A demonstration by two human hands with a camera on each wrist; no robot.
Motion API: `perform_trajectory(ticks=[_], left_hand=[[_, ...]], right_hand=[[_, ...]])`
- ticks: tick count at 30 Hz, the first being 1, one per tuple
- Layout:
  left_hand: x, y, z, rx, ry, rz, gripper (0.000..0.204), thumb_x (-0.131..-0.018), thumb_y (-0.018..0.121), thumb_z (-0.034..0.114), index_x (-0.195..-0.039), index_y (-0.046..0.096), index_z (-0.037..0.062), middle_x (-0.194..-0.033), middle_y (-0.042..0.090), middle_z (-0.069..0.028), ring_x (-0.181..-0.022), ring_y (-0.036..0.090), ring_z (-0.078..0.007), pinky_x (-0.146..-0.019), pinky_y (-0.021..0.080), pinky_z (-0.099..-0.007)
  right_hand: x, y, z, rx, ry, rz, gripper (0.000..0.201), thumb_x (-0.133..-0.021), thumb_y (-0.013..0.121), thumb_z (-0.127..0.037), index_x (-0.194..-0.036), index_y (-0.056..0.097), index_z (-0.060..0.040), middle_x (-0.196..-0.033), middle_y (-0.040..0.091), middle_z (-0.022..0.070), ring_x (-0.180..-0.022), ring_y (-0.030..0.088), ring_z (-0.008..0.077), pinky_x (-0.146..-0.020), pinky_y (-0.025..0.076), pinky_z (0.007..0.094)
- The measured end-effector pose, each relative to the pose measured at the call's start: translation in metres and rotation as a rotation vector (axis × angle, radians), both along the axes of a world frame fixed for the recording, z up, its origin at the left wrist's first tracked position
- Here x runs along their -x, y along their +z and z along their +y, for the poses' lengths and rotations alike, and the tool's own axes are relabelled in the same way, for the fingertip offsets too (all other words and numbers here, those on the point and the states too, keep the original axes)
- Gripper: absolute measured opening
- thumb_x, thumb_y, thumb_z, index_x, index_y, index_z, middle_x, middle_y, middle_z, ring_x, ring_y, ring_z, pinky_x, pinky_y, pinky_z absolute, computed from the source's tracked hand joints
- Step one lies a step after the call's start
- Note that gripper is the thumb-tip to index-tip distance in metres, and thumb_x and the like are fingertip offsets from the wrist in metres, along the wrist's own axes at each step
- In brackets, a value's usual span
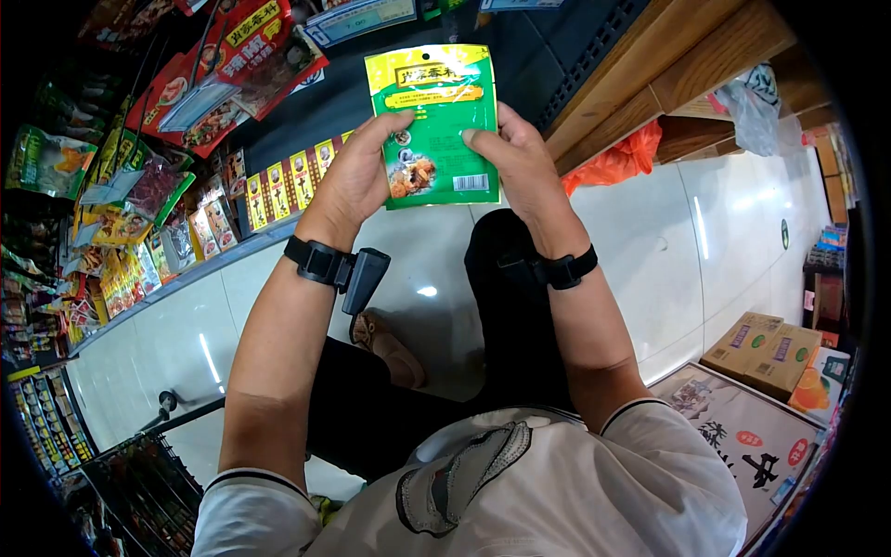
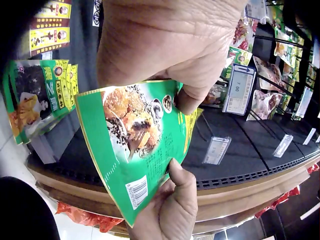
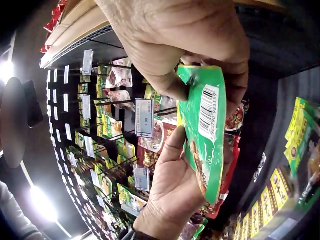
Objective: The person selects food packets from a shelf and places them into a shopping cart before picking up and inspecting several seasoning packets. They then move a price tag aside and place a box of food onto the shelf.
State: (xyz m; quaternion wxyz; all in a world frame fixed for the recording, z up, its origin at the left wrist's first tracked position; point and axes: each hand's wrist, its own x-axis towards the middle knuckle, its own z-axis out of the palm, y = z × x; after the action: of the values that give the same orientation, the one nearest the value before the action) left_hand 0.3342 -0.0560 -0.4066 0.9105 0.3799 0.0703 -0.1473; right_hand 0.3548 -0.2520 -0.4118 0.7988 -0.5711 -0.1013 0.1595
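Observation:
A green and yellow seasoning packet [image 1: 436, 139] is held up between both hands, its printed side with a barcode and a food picture toward the head camera. My left hand [image 1: 357, 176] grips its left edge, thumb across the front. On the opposite edge my right hand [image 1: 529, 167] pinches the packet, thumb pressed on the printed text. In the left wrist view the packet [image 2: 140, 140] bows slightly between the hands. The right wrist view shows the barcode end of the packet [image 3: 205, 120] under the right thumb; the fingers behind it are partly hidden.
Hanging packets [image 1: 232, 65] and small yellow boxes [image 1: 292, 186] line the shelf at left and ahead. Price tags [image 2: 240, 90] stick out on hooks. A wooden shelf edge [image 1: 650, 84] with an orange bag [image 1: 617, 158] is at right. Cardboard boxes [image 1: 761, 353] stand at lower right.

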Motion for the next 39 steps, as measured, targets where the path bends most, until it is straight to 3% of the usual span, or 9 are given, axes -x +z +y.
perform_trajectory(ticks=[31, 34, 35, 36, 38, 39], left_hand=[[-0.010, -0.009, 0.003, -0.011, -0.003, 0.048, 0.032, -0.097, 0.058, 0.017, -0.121, 0.059, -0.0042, -0.117, 0.067, -0.0143, -0.103, 0.067, -0.0207, -0.093, 0.054, -0.0337], [-0.009, -0.008, -0.001, -0.126, 0.102, 0.057, 0.036, -0.099, 0.056, 0.018, -0.128, 0.053, -0.0039, -0.123, 0.064, -0.0170, -0.105, 0.068, -0.0245, -0.094, 0.055, -0.0375], [-0.010, -0.008, -0.003, -0.182, 0.152, 0.026, 0.033, -0.100, 0.056, 0.018, -0.125, 0.056, -0.0032, -0.122, 0.064, -0.0161, -0.102, 0.069, -0.0228, -0.090, 0.057, -0.0352], [-0.011, -0.009, -0.004, -0.282, 0.138, -0.016, 0.036, -0.101, 0.055, 0.021, -0.127, 0.055, -0.0033, -0.122, 0.064, -0.0143, -0.105, 0.066, -0.0207, -0.092, 0.054, -0.0335], [-0.005, 0.003, -0.012, -0.481, 0.135, -0.107, 0.039, -0.102, 0.053, 0.024, -0.131, 0.054, -0.0025, -0.121, 0.064, -0.0120, -0.110, 0.062, -0.0189, -0.097, 0.048, -0.0313], [-0.004, 0.004, -0.017, -0.510, 0.136, -0.111, 0.040, -0.103, 0.052, 0.025, -0.132, 0.054, -0.0018, -0.122, 0.064, -0.0117, -0.111, 0.061, -0.0188, -0.098, 0.046, -0.0309]], right_hand=[[-0.012, -0.012, -0.001, -0.004, 0.007, 0.023, 0.029, -0.090, 0.058, -0.009, -0.116, 0.058, 0.0037, -0.107, 0.067, 0.0105, -0.092, 0.064, 0.0124, -0.081, 0.052, 0.0267], [-0.022, -0.034, 0.002, 0.303, -0.223, -0.348, 0.033, -0.088, 0.060, -0.008, -0.118, 0.057, 0.0032, -0.110, 0.065, 0.0134, -0.097, 0.065, 0.0176, -0.080, 0.052, 0.0291], [-0.021, -0.029, 0.004, 0.453, -0.335, -0.417, 0.037, -0.085, 0.062, -0.008, -0.120, 0.056, 0.0023, -0.114, 0.061, 0.0159, -0.104, 0.063, 0.0235, -0.082, 0.052, 0.0315], [-0.018, -0.023, 0.002, 0.585, -0.418, -0.549, 0.038, -0.084, 0.063, -0.007, -0.121, 0.056, 0.0013, -0.114, 0.059, 0.0163, -0.105, 0.062, 0.0265, -0.084, 0.052, 0.0328], [-0.014, -0.014, 0.003, 0.650, -0.362, -0.625, 0.041, -0.089, 0.065, -0.013, -0.126, 0.055, 0.0020, -0.117, 0.059, 0.0162, -0.110, 0.061, 0.0259, -0.087, 0.052, 0.0335], [-0.012, -0.012, 0.005, 0.550, -0.281, -0.540, 0.043, -0.091, 0.065, -0.017, -0.128, 0.054, 0.0019, -0.119, 0.059, 0.0162, -0.111, 0.060, 0.0253, -0.089, 0.051, 0.0333]])
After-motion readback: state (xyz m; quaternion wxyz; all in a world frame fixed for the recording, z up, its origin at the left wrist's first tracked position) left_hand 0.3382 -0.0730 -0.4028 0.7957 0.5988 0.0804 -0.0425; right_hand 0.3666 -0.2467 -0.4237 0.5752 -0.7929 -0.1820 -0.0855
